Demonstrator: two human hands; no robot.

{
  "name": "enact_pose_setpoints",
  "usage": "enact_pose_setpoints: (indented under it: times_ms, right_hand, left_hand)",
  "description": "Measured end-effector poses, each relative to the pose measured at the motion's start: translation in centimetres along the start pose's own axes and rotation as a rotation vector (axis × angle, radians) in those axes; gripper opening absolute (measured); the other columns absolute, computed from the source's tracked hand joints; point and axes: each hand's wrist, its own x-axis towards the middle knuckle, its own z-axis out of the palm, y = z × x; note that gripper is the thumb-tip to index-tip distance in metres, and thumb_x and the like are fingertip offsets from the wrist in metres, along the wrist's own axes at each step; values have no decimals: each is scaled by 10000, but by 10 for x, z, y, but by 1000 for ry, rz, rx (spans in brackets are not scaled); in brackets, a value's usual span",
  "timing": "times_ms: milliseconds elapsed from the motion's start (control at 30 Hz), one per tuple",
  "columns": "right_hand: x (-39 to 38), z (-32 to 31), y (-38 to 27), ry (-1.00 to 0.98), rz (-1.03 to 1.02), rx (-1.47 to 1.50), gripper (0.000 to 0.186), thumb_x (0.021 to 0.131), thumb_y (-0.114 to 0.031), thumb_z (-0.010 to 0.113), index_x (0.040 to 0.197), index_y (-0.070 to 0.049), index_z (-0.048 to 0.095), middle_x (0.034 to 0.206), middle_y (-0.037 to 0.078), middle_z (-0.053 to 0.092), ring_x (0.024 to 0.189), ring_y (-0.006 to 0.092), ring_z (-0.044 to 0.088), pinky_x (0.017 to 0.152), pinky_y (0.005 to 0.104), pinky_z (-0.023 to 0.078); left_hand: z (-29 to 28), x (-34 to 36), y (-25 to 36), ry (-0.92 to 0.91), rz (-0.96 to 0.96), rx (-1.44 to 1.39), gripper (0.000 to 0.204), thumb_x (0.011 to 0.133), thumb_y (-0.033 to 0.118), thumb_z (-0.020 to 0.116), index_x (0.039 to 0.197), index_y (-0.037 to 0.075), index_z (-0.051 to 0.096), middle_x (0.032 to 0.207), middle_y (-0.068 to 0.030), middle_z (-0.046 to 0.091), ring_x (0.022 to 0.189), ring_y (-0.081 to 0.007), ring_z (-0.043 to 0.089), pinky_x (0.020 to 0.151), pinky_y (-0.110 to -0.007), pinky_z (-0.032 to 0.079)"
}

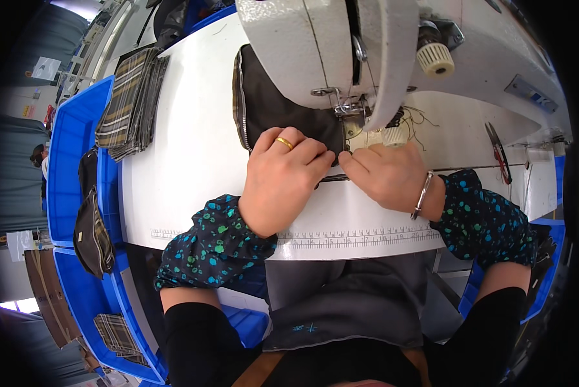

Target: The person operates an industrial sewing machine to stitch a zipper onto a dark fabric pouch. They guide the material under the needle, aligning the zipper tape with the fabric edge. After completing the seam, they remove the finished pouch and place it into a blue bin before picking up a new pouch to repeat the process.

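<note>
A dark brown fabric pouch (273, 97) with a metal zipper (241, 106) down its left side lies under the head of a white sewing machine (289, 39). My left hand (283, 177), a gold ring on one finger, bends its fingers over the near edge of the pouch and grips it. Close beside it, my right hand (392, 177) pinches the near right corner, just in front of the presser foot (350, 109). Its fingertips almost meet those of the left hand. The fabric between the fingers is partly hidden.
Red-handled thread snips (499, 155) and loose threads (418, 126) lie right of the needle area. A stack of plaid fabric pieces (131, 100) sits at the table's left edge, beside blue bins (70, 193). A printed ruler strip (341, 242) runs along the front edge.
</note>
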Motion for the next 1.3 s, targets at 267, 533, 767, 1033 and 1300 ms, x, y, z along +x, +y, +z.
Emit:
enact_pose_setpoints:
  times_ms: [267,533,767,1033,1300]
  right_hand:
    - [0,0,0,-39,-19,1,185,820,-138,682,970,-31,697,756,25,636,646,179,677,538,339,513]
    - [1,0,1,-113,120,-97,320,843,-123,672,1129,7,736,707,25,663,569,213,663,514,376,508]
    - [1,3,2,-84,153,-65,274,836,-123,679,1081,-21,743,647,25,649,573,231,671,517,396,511]
    - [0,6,-1,-43,139,-41,81,830,-119,665,888,-62,658,685,32,651,632,220,695,528,389,517]
    - [-1,-15,-20,-23,516,564,192,993,-259,696,1083,-91,670,745,65,705,612,239,684,542,375,491]
  left_hand:
    - [-6,4,-2,-54,3,-31,399,666,60,755,1056,107,822,1021,19,758,987,-220,655,939,-380,515]
    - [12,12,-20,34,-4,45,285,812,114,688,1067,104,816,1057,9,745,1073,-209,642,1070,-431,450]
    - [16,19,-28,14,-69,115,328,834,96,668,1131,129,805,1087,19,755,1068,-213,652,1085,-438,438]
    - [14,19,-24,-22,-128,109,381,825,66,661,1177,134,792,1096,22,754,1040,-229,657,920,-353,549]
    - [-33,-17,47,29,-182,51,461,745,3,728,1193,102,777,1073,0,762,857,-233,670,661,-337,586]
